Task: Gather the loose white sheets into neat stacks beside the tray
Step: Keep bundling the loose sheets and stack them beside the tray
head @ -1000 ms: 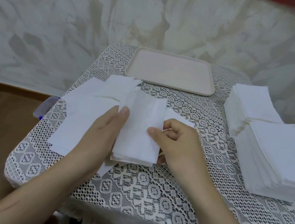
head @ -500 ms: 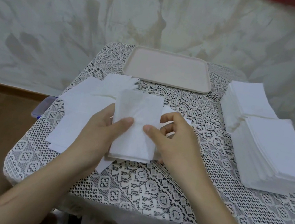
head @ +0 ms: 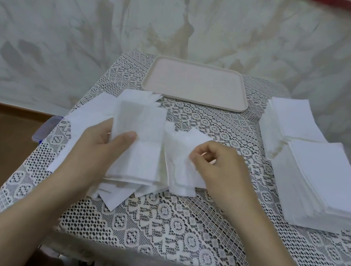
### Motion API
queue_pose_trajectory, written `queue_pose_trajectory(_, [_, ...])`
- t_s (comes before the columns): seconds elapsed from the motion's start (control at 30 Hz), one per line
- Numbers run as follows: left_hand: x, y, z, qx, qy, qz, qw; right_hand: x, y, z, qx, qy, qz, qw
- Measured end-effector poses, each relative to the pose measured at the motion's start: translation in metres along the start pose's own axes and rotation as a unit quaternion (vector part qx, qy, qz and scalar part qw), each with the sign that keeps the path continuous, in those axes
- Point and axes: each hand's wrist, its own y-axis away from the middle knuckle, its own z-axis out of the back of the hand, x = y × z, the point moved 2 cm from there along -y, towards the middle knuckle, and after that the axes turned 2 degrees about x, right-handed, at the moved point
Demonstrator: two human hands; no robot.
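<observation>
My left hand [head: 100,143] grips a small bundle of white sheets [head: 144,146], thumb on top, held just above the table. More loose white sheets [head: 87,122] lie fanned under and left of it. My right hand [head: 218,164] pinches the edge of a few loose sheets [head: 177,170] lying right of the bundle. A beige tray [head: 197,85] sits at the table's far side with nothing in it. Two tall neat stacks of white sheets [head: 325,182] stand on the right, one [head: 294,121] behind the other.
A white lace cloth [head: 153,227] covers the small table. A patchy pale wall rises behind. Brown floor lies to the left, where a blue-edged plastic lid [head: 44,131] peeks out beside the table.
My right hand let go of the bundle and moved right to pinch other loose sheets. My left hand kept the bundle and shifted it slightly left.
</observation>
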Motion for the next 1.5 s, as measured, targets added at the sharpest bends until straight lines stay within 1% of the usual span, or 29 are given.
queue_pose_trajectory(0.03, [0.0,-0.003,0.003,-0.009,-0.004,-0.003,1.0,-0.002,-0.002,0.002,0.003,0.061,-0.001,0.998])
queue_pose_trajectory(0.07, [0.001,-0.005,0.006,-0.015,-0.008,-0.004,1.0,-0.004,-0.002,0.002,0.022,0.098,0.001,0.995])
queue_pose_trajectory(0.1, [0.001,-0.006,0.007,-0.014,-0.011,-0.005,1.0,-0.005,-0.002,0.001,0.047,0.114,0.006,0.992])
queue_pose_trajectory(0.2, [0.003,-0.007,0.006,-0.006,-0.018,-0.005,1.0,-0.001,0.001,-0.004,0.1,0.114,0.035,0.988])
queue_pose_trajectory(0.3, [0.006,-0.007,0.003,0.0,-0.02,-0.01,1.0,0.003,0.005,-0.005,0.124,0.159,0.048,0.978])
queue_pose_trajectory(0.37, [0.008,-0.007,0.003,-0.004,-0.009,-0.008,1.0,0.005,0.007,-0.007,0.12,0.18,0.049,0.975])
queue_pose_trajectory(0.5, [0.01,-0.006,0.003,-0.004,0.001,-0.01,1.0,0.004,0.005,-0.011,0.098,0.121,0.07,0.985])
queue_pose_trajectory(0.63, [0.01,-0.005,0.003,0.0,-0.003,-0.018,1.0,0.001,0.004,-0.012,0.08,0.13,0.09,0.984])
queue_pose_trajectory(0.77, [0.008,-0.005,0.003,-0.005,0.0,-0.024,1.0,-0.006,-0.005,0.003,0.008,0.157,0.092,0.983])
queue_pose_trajectory(0.83, [0.008,-0.006,0.002,-0.005,0.002,-0.023,1.0,-0.01,-0.01,0.012,0.002,0.15,0.088,0.985])
queue_pose_trajectory(0.93, [0.007,-0.007,0.001,0.003,0.016,-0.019,1.0,-0.016,-0.012,0.014,0.043,0.137,0.073,0.987])
queue_pose_trajectory(0.97, [0.006,-0.007,0.0,0.006,0.021,-0.018,1.0,-0.018,-0.012,0.014,0.043,0.127,0.07,0.989])
queue_pose_trajectory(1.1, [0.008,-0.011,-0.001,0.006,0.05,-0.013,0.999,-0.023,-0.011,0.021,-0.001,0.087,0.034,0.996])
queue_pose_trajectory(1.17, [0.009,-0.012,-0.001,0.004,0.058,-0.01,0.998,-0.028,-0.011,0.022,-0.019,0.108,0.012,0.994])
queue_pose_trajectory(1.3, [0.01,-0.011,-0.001,0.005,0.056,-0.007,0.998,-0.035,-0.011,0.021,-0.017,0.161,-0.036,0.986])
queue_pose_trajectory(1.4, [0.01,-0.009,0.0,0.009,0.042,-0.009,0.999,-0.035,-0.012,0.02,-0.018,0.172,-0.062,0.983])
queue_pose_trajectory(1.5, [0.009,-0.007,-0.001,0.001,0.024,-0.016,1.0,-0.033,-0.015,0.018,-0.023,0.174,-0.07,0.982])
